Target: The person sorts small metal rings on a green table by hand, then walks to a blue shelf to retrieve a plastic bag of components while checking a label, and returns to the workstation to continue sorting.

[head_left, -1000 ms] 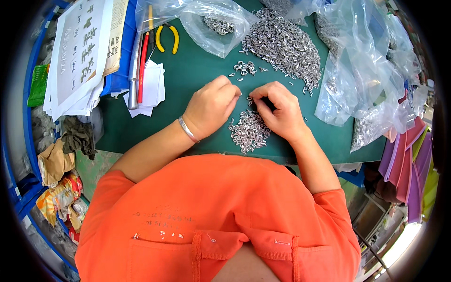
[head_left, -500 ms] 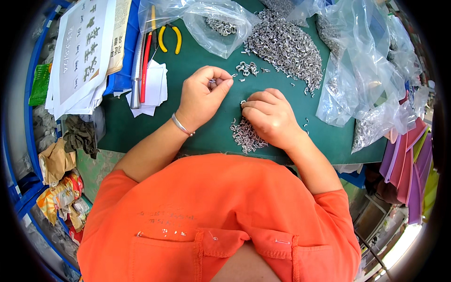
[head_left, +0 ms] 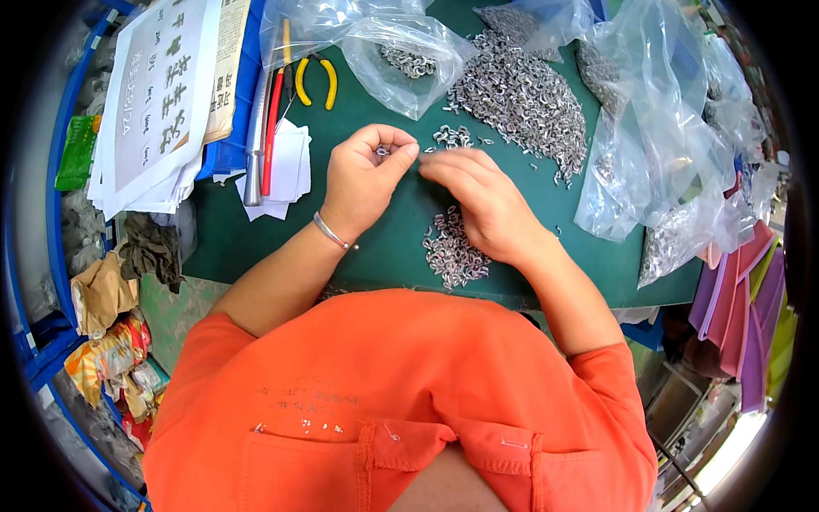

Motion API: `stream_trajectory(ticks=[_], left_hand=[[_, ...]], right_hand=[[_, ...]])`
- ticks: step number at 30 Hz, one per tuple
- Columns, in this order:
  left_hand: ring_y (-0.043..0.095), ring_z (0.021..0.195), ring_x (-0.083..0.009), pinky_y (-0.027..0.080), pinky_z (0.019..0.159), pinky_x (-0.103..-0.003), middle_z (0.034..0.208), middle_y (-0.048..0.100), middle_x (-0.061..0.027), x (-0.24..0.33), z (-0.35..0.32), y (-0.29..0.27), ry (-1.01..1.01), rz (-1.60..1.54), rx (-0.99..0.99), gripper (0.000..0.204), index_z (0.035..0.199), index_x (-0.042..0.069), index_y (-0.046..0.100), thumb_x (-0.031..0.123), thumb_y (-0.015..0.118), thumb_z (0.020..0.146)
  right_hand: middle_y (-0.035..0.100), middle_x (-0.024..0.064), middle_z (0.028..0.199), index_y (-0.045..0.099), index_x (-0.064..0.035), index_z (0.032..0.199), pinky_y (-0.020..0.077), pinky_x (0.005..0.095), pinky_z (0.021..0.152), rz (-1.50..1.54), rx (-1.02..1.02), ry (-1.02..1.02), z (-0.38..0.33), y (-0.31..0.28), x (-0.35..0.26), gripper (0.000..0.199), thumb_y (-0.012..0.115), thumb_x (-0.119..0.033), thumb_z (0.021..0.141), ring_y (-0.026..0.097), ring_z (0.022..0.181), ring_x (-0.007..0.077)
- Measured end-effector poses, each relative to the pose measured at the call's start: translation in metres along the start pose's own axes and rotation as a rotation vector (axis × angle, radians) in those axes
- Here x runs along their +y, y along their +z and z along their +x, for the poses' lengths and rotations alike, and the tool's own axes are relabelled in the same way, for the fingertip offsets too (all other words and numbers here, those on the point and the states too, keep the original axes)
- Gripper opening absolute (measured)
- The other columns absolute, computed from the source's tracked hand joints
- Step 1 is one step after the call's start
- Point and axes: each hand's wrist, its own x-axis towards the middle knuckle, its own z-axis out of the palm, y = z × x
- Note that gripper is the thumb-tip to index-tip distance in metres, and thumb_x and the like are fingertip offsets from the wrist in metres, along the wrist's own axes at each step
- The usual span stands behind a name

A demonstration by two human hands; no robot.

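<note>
My left hand (head_left: 367,175), a bracelet on its wrist, is closed with thumb and index finger pressed together. Small silvery curved metal pieces (head_left: 382,152) show inside its curled fingers. Right beside that pinch are the fingertips of my right hand (head_left: 488,200), its fingers drawn together and slightly blurred. The thumb is hidden, so what it holds, if anything, cannot be made out. Below the right palm lies a small pile of the same metal pieces (head_left: 455,258). A few loose pieces (head_left: 453,136) lie just beyond my fingertips.
A large heap of metal pieces (head_left: 525,98) covers the far green tabletop (head_left: 358,266). Clear plastic bags (head_left: 648,145) stand along the right. Yellow-handled pliers (head_left: 330,85), a red stick-like tool (head_left: 271,136) and white paper slips (head_left: 290,166) lie left, beside a blue bin (head_left: 229,154) with papers.
My right hand has lifted off the small near pile and moved away from me, up to the left fingertips. More of the pile is uncovered. The left hand stays nearly in place.
</note>
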Motion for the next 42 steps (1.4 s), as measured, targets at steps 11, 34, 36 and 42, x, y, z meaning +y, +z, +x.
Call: stream_trajectory(ticks=[11, 34, 36, 42], left_hand=[[0.04, 0.056, 0.0013, 0.029, 0.047, -0.016, 0.074, 0.056, 0.0061, 0.0, 0.002, -0.001, -0.019, -0.015, -0.046, 0.01, 0.097, 0.001, 0.064, 0.007, 0.067, 0.089], [0.048, 0.057, -0.0034, 0.037, 0.047, -0.017, 0.08, 0.061, -0.0025, 0.012, -0.005, -0.002, -0.433, -0.339, -0.286, 0.014, 0.104, -0.002, 0.062, 0.008, 0.059, 0.094], [0.054, 0.061, -0.0055, 0.042, 0.049, -0.018, 0.083, 0.063, -0.0055, 0.01, -0.004, -0.002, -0.433, -0.326, -0.337, 0.016, 0.105, -0.004, 0.061, 0.009, 0.057, 0.095], [0.069, 0.082, -0.0171, 0.056, 0.064, -0.023, 0.098, 0.068, -0.014, 0.015, -0.002, -0.002, -0.484, -0.31, -0.392, 0.023, 0.113, -0.005, 0.06, 0.012, 0.052, 0.099]], right_hand=[[0.064, 0.0108, 0.099, 0.059, -0.0016, 0.112, 0.052, 0.0299, 0.078, 0.095, 0.217, 0.422, -0.026, -0.028, 0.017, 0.031, 0.056, 0.009, 0.083, 0.065, 0.088, 0.0201], [0.061, 0.0083, 0.08, 0.058, -0.0048, 0.088, 0.0494, 0.0381, 0.068, -0.164, 0.11, 0.095, -0.03, -0.013, 0.019, 0.02, 0.069, 0.003, 0.073, 0.059, 0.077, 0.0285], [0.06, 0.0075, 0.078, 0.057, -0.0054, 0.087, 0.049, 0.0381, 0.066, -0.2, 0.108, 0.09, -0.028, -0.013, 0.018, 0.02, 0.068, 0.004, 0.073, 0.059, 0.075, 0.0281], [0.059, 0.0074, 0.076, 0.056, -0.0062, 0.087, 0.0492, 0.0365, 0.064, -0.319, 0.135, 0.13, -0.024, -0.008, 0.013, 0.018, 0.063, 0.002, 0.073, 0.058, 0.072, 0.0266]])
